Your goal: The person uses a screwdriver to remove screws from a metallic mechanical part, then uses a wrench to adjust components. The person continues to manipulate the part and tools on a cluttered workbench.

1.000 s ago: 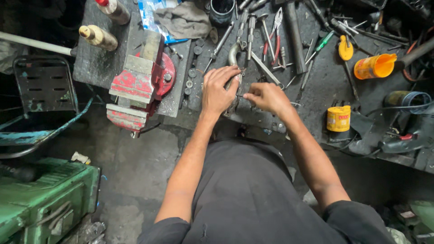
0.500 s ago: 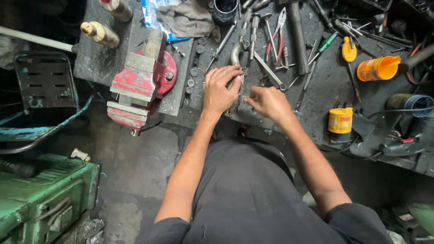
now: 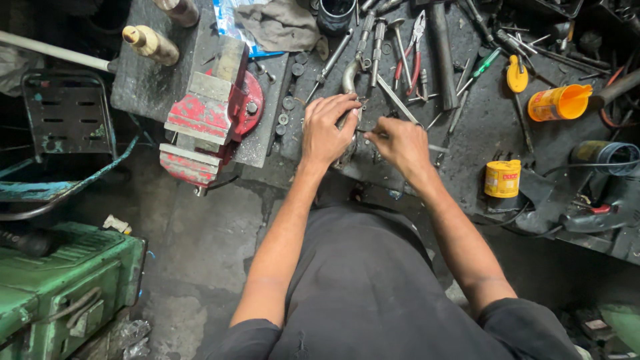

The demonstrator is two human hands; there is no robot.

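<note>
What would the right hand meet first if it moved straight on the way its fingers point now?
The right hand points left, toward the left hand. It would probably first meet the curved metal pipe under that hand, then the hand itself; depth is unclear from above.

Left hand (image 3: 325,130) on curved metal pipe (image 3: 349,75), right hand (image 3: 399,141) perhaps pinching thin tool
</note>
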